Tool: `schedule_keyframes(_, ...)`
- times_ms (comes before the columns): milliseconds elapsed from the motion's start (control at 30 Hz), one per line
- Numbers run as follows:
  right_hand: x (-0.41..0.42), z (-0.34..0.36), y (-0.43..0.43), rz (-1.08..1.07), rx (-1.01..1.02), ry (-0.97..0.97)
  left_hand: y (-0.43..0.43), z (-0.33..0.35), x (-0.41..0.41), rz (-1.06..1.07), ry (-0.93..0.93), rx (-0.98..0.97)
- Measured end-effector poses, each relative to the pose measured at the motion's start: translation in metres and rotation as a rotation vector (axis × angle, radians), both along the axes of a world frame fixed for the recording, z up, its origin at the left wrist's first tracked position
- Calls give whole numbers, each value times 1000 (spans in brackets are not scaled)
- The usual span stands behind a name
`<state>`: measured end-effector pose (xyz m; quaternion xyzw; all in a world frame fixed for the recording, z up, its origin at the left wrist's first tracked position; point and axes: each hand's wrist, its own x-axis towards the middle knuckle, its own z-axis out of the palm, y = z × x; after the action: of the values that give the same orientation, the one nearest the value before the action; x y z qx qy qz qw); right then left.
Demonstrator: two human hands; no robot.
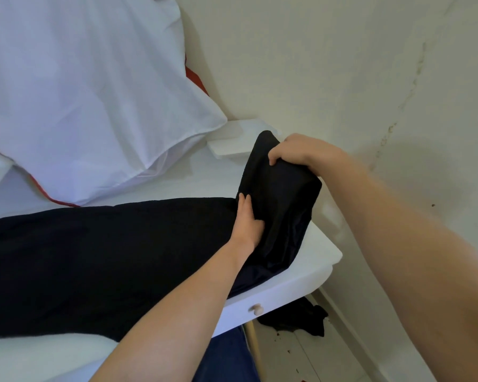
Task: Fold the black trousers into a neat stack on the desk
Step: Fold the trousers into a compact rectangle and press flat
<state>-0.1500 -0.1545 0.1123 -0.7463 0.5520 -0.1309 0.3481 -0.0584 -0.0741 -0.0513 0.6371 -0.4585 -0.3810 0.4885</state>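
The black trousers (108, 257) lie lengthwise across the white desk (301, 279), running from the left edge of the view to the desk's right end. My right hand (301, 153) is closed on the right end of the cloth and holds it lifted off the desk, above the flat part. My left hand (247, 221) rests with fingers extended on the trousers just below the raised flap, at the crease line, pressing the fabric down. The lifted end hangs in loose folds between my two hands.
A large white pillow with red trim (89, 92) leans at the back left of the desk. A small white shelf block (232, 146) sits by the wall. A drawer knob (256, 309) faces me. Dark cloth (301, 318) lies on the floor under the desk's right end.
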Motion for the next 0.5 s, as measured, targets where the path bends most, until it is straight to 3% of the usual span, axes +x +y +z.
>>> schedule_keyframes(67, 14, 4, 11, 28, -53, 49, 0, -3, 6, 27, -91, -8)
schedule_keyframes(133, 30, 2, 23, 56, -64, 39, 2, -6, 13, 33, -39, -4)
schedule_keyframes(300, 64, -13, 43, 116, 74, -71, 9, -4, 23, 159, 716, 78)
schedule_keyframes(500, 83, -26, 52, 174, 132, -72, 24, 8, 50, -66, 923, 4)
